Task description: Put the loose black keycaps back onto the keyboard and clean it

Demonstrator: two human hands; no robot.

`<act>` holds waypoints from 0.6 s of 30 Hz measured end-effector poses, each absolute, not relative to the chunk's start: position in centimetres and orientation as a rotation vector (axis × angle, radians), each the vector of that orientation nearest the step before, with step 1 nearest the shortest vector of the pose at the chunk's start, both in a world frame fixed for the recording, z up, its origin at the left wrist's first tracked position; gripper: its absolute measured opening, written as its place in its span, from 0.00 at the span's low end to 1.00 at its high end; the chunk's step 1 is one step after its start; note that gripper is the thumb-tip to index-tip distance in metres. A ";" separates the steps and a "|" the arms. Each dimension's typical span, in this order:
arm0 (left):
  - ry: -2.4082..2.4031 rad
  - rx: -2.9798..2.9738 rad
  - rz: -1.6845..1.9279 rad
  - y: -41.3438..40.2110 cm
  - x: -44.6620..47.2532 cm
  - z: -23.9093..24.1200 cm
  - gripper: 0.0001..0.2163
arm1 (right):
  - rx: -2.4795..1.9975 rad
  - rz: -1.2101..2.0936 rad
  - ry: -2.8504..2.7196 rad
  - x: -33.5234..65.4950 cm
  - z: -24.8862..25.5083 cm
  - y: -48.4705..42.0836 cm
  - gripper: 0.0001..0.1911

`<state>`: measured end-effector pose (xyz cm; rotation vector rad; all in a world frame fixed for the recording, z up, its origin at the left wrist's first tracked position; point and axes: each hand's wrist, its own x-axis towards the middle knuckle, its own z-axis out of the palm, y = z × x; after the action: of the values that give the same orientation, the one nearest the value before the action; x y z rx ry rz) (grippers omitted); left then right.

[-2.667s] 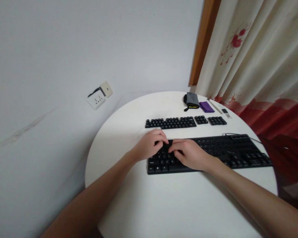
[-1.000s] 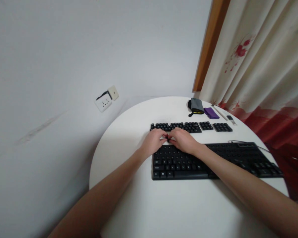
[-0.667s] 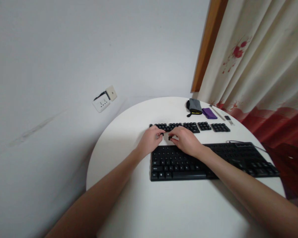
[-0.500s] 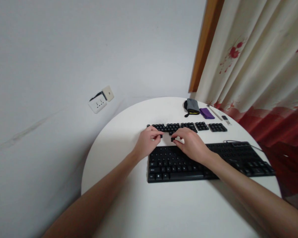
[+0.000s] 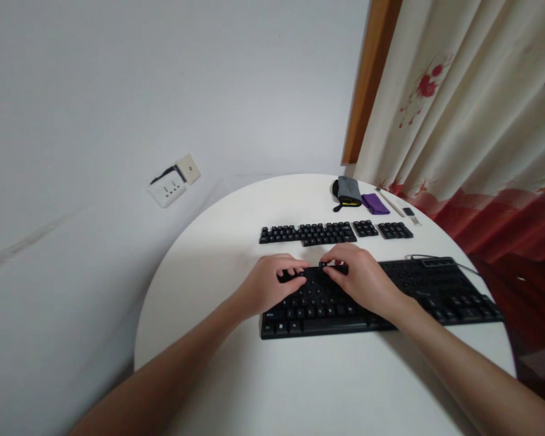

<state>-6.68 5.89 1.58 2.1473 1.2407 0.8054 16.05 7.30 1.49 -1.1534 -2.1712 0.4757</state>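
A black keyboard [image 5: 336,326] lies on the white table, with part of its upper rows bare of keycaps. My right hand [image 5: 361,275] pinches a small black keycap [image 5: 323,264] between thumb and fingertips, at the keyboard's back edge. Over the keyboard's upper left part, my left hand [image 5: 267,283] has its thumb and fingers curled together around what looks like another black keycap, mostly hidden by the fingers. Behind both hands, loose keycaps [image 5: 327,234] stand in rows, set out in separate groups.
At the back of the round white table [image 5: 200,254] lie a grey and black pouch [image 5: 349,191], a purple cloth [image 5: 375,204], a thin pale stick [image 5: 390,203] and a watch [image 5: 411,215]. A cable [image 5: 429,257] runs behind the keyboard. Wall and curtain [image 5: 436,133] border the table.
Both hands have come back from the keycap rows to over the keyboard's upper edge. The right hand carries its keycap along. The keycap rows now show fully.
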 end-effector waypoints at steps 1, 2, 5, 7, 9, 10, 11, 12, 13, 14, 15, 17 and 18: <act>1.235 2.160 0.774 5.7 -6.6 1.6 0.11 | -1.152 0.485 -2.163 16.1 1.5 7.3 0.06; 1.223 2.172 0.746 5.5 -6.4 1.6 0.10 | -1.155 0.494 -2.153 16.1 1.5 7.3 0.06; 1.146 2.224 0.696 5.1 -6.1 1.2 0.07 | -1.176 0.516 -2.129 16.2 1.5 7.3 0.06; 1.096 2.258 0.686 4.9 -5.9 0.7 0.06 | -1.186 0.518 -2.120 16.3 1.6 7.3 0.05; 1.070 2.282 0.674 4.9 -5.8 0.3 0.05 | -1.190 0.519 -2.110 16.3 1.7 7.3 0.05; 1.064 2.289 0.670 4.9 -5.8 0.2 0.05 | -1.191 0.524 -2.104 16.3 1.8 7.3 0.05; 1.061 2.293 0.666 5.0 -5.7 0.1 0.04 | -1.190 0.533 -2.100 16.3 1.8 7.3 0.05; 1.055 2.298 0.663 5.0 -5.7 0.1 0.04 | -1.190 0.543 -2.095 16.3 1.8 7.3 0.05; 1.044 2.302 0.660 5.0 -5.7 0.2 0.04 | -1.188 0.554 -2.091 16.3 1.9 7.3 0.05; 1.032 2.306 0.658 5.0 -5.7 0.2 0.04 | -1.185 0.564 -2.089 16.3 1.9 7.3 0.05; 1.021 2.308 0.655 5.0 -5.6 0.3 0.03 | -1.181 0.569 -2.088 16.3 1.8 7.3 0.05; 1.008 2.308 0.649 4.9 -5.6 0.5 0.03 | -1.172 0.572 -2.088 16.3 1.8 7.3 0.06; 1.011 2.307 0.646 4.9 -5.5 0.5 0.03 | -1.171 0.572 -2.089 16.3 1.7 7.3 0.06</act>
<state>-5.50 4.88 0.52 2.3074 1.0114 0.6458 16.28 7.27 1.72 -1.1715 -2.0890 0.5723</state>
